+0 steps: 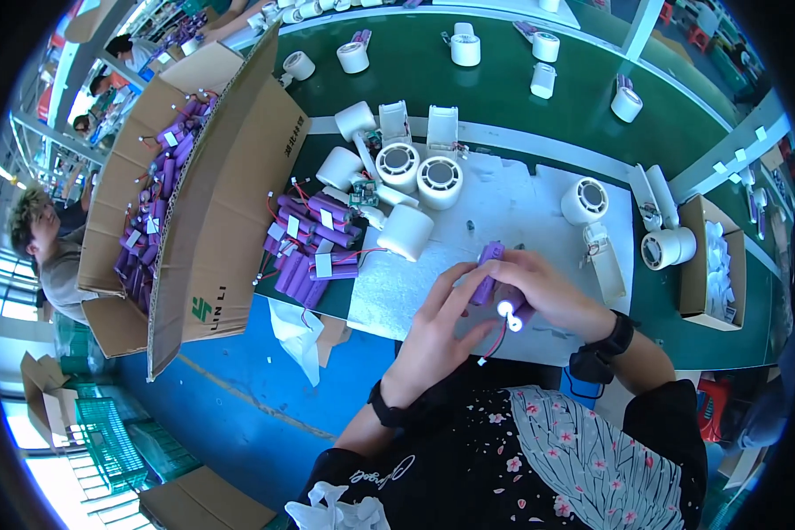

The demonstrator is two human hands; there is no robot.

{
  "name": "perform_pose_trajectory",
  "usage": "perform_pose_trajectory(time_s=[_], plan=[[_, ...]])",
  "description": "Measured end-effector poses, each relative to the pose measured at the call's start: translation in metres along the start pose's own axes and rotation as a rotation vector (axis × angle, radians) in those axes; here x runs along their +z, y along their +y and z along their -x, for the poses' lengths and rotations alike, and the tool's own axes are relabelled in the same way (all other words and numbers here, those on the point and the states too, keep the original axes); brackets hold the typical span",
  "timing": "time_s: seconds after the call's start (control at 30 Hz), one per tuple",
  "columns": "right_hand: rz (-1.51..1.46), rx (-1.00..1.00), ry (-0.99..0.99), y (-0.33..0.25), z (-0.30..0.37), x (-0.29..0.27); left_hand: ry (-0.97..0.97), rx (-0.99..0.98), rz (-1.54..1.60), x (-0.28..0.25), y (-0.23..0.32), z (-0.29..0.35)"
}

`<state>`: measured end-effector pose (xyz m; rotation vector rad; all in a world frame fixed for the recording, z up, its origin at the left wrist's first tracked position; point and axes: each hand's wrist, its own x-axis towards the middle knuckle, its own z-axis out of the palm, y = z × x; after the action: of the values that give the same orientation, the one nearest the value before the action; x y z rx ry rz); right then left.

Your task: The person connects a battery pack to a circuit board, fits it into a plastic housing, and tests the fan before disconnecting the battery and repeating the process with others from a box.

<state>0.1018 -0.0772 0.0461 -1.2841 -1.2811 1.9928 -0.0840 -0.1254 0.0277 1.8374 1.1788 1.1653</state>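
Between my two hands, over the near edge of the white work sheet, is a purple battery pack (483, 289). My left hand (431, 340) grips it from the left, fingers curled over its side. From the right, my right hand (549, 293) closes round it, with fingers across the top. The bright pale cell ends and a red-and-black lead with a small white plug (482, 359) hang toward me. Left of my hands lies a heap of purple battery packs (314, 234) with wires and white labels. Beyond them are white fan housings (440, 181) with round slotted grilles.
A tall cardboard box (238, 194) of purple packs stands at left. At right are another white fan housing (585, 201), an opened handle shell (602, 265) and a small carton (714, 265) of white pieces. A green conveyor (415, 84) carries several fans. Another person (49, 247) is at far left.
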Motion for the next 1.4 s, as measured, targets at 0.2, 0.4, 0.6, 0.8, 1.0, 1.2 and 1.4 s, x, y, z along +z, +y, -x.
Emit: perform_pose_trajectory(time_s=[0.2,0.4,0.6,0.8,1.0,1.2,1.4], plan=[[0.043,0.077,-0.069,0.006,0.009,-0.001,-0.009,0.02,-0.092,-0.006,-0.022,0.017],[0.057,-0.034,-0.114,0.018,0.022,-0.019,0.276,-0.3,0.017,-0.041,-0.049,0.053],[-0.018,0.061,-0.087,0.003,0.038,-0.029,0.336,-0.201,-0.347,-0.064,-0.064,0.045],[0.033,-0.222,-0.087,-0.006,0.058,-0.045,0.403,-0.115,-0.67,-0.051,-0.059,0.029],[0.27,-0.18,0.108,-0.007,0.078,-0.074,0.473,-0.034,-0.705,-0.042,-0.057,0.026],[0.042,-0.395,0.336,-0.007,0.078,-0.1,0.12,0.153,-0.314,0.008,-0.009,-0.002],[0.006,-0.432,0.401,-0.043,0.07,-0.1,-0.351,0.113,-0.211,0.093,0.032,-0.079]])
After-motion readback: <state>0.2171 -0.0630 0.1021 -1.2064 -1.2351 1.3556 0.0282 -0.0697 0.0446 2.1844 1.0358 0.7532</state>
